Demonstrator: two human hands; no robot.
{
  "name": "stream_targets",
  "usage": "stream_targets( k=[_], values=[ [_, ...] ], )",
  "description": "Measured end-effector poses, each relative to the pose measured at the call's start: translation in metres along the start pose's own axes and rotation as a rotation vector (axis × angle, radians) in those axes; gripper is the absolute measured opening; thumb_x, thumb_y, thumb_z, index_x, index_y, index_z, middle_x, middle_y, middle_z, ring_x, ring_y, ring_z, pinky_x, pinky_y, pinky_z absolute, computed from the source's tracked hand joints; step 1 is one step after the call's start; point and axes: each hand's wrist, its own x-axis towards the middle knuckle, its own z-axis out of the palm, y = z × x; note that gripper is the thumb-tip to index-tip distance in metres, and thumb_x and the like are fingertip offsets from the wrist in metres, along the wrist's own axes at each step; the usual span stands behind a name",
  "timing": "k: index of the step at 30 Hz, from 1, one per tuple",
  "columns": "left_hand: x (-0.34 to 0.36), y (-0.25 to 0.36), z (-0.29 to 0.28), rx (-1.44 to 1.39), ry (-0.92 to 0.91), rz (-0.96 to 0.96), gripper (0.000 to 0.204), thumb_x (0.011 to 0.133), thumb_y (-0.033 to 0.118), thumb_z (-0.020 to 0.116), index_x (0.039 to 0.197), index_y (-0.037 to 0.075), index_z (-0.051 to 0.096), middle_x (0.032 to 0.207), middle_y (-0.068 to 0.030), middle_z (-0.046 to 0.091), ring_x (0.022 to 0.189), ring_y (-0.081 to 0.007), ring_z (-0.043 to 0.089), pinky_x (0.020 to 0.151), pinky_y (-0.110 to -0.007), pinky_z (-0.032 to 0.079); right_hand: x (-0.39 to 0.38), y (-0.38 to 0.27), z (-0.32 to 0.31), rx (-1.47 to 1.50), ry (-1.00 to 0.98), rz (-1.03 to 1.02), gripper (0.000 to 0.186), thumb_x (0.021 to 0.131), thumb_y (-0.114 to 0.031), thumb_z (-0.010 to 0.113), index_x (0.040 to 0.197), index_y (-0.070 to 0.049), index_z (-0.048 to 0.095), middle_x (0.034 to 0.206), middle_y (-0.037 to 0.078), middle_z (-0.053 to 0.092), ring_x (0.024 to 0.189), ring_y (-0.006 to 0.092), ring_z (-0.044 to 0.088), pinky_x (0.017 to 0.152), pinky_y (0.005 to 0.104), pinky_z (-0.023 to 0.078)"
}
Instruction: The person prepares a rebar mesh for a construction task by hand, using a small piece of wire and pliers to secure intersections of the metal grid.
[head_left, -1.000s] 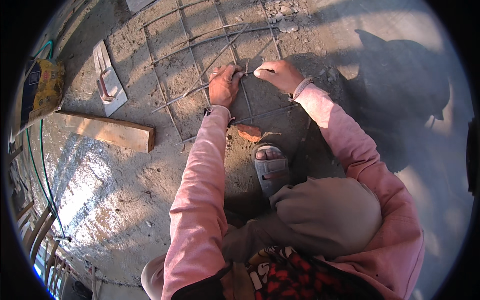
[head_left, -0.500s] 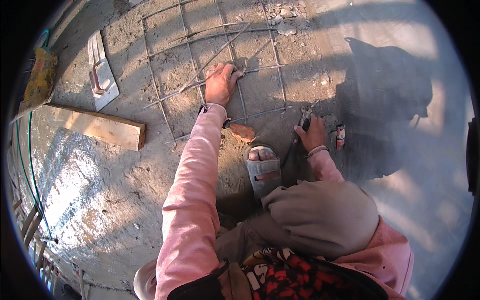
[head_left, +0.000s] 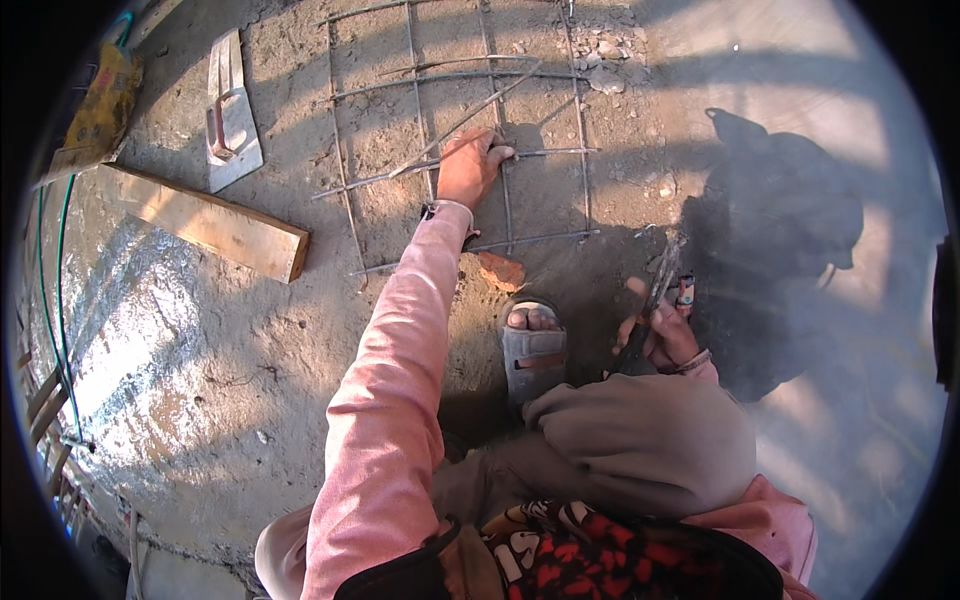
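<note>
A grid of thin steel rods, the rebar mesh [head_left: 507,205], lies on the rough ground in front of me. My left hand [head_left: 470,165] is closed at a rod crossing near its middle, fingertips partly hidden. A bent loose rod [head_left: 465,122] lies across the mesh beside that hand. In my right hand [head_left: 665,335], held beside my right knee, is a pair of pincers [head_left: 660,285] with dark handles. Their metal head points away from me, and the fingers wrap the handles. Between the mesh and my sandalled foot sits a broken piece of red brick [head_left: 500,270].
A steel trowel [head_left: 238,125] and a wooden beam [head_left: 215,222] lie at the left. Farther left are a yellow sack [head_left: 105,100] and a green hose [head_left: 62,300]. Stone rubble [head_left: 610,65] lies beyond the mesh. A small red-and-white object [head_left: 686,292] lies beside my right hand.
My right hand has raised the pincers from the ground and drawn them back toward my knee, turning the palm upward. My left hand stays on the mesh. The whole view has shifted slightly.
</note>
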Motion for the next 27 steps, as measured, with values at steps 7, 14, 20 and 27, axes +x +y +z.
stream_targets(
  k=[7,14,20,27],
  values=[
    [-0.001,-0.005,0.002,0.039,-0.093,-0.020,0.031,0.073,0.018,0.072,0.099,0.005,0.060,0.102,-0.0140,0.060,0.101,-0.0334,0.056,0.087,-0.042,0.044,0.000,-0.006,0.003,-0.164,-0.236,0.088,0.057,0.086,-0.016,0.059,0.134,0.004,0.036,0.078,0.009,0.059,0.066,0.0150,0.057,0.060,0.0279,0.045],
    [0.001,-0.010,0.003,0.048,-0.043,0.019,0.025,0.071,0.016,0.072,0.091,0.004,0.063,0.097,-0.0123,0.060,0.096,-0.0309,0.057,0.085,-0.038,0.045,0.057,-0.106,0.014,-0.723,-0.259,-0.017,0.062,0.083,-0.016,0.055,0.138,-0.001,0.033,0.078,0.007,0.057,0.062,0.0151,0.055,0.060,0.0281,0.046],
    [-0.001,-0.012,0.001,0.046,-0.010,0.006,0.024,0.071,0.015,0.072,0.089,0.003,0.063,0.096,-0.0123,0.060,0.095,-0.0308,0.058,0.084,-0.038,0.045,0.109,-0.189,0.045,-2.308,-0.174,-0.197,0.065,0.080,-0.005,0.050,0.141,-0.022,0.035,0.106,0.022,0.058,0.093,0.0306,0.060,0.079,0.0401,0.049],
    [0.002,-0.011,0.003,0.037,0.001,0.007,0.025,0.070,0.015,0.073,0.088,0.002,0.063,0.095,-0.0124,0.059,0.093,-0.0306,0.058,0.083,-0.037,0.045,0.139,-0.204,0.101,-2.642,-0.088,-0.373,0.068,0.080,0.003,0.049,0.141,-0.023,0.036,0.133,0.026,0.041,0.118,0.0422,0.045,0.094,0.0466,0.045]
  ],
)
